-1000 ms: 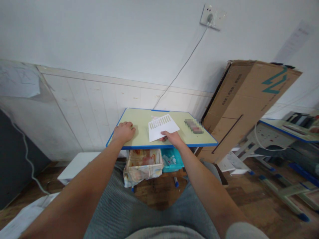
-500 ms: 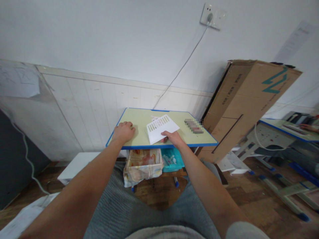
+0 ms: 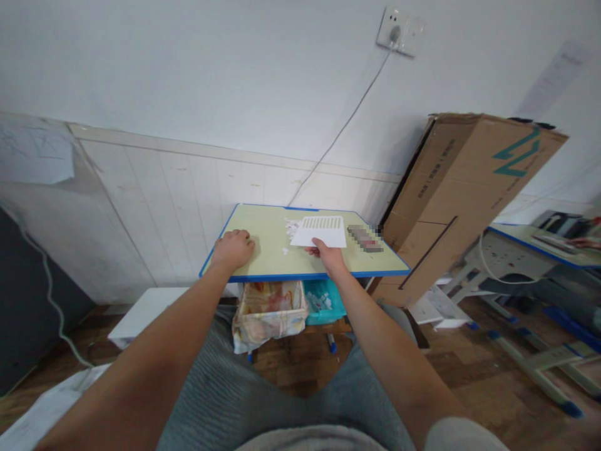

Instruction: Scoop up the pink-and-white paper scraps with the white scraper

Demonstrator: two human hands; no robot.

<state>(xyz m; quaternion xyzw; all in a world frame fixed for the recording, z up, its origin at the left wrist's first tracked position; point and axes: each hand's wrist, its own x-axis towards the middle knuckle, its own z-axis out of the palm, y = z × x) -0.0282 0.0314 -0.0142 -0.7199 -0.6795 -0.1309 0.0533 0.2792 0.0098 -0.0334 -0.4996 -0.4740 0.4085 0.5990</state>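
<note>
My right hand (image 3: 327, 254) grips a white card (image 3: 323, 235) by its near edge, with the thumb on top. Narrow slots run in a row along the card's far side, and the yellow-green desk top (image 3: 263, 219) shows through them. Small white paper bits (image 3: 293, 228) lie in a loose heap at the card's left edge, partly covered by it. A few more scraps (image 3: 285, 251) are nearer to me. My left hand (image 3: 235, 248) rests palm down on the left part of the desk, its fingers loosely bent, with nothing visible in it.
A blurred-out flat object (image 3: 365, 238) lies at the desk's right. Beneath the desk top are a cloth-lined basket (image 3: 270, 326) and a teal bin (image 3: 335, 313) holding white bits. A tall cardboard box (image 3: 451, 200) leans at the right. A cable (image 3: 345, 124) runs down the wall behind.
My right hand has turned the card level and moved it slightly right and away from me. More paper bits now show at its left. The left hand has stayed put.
</note>
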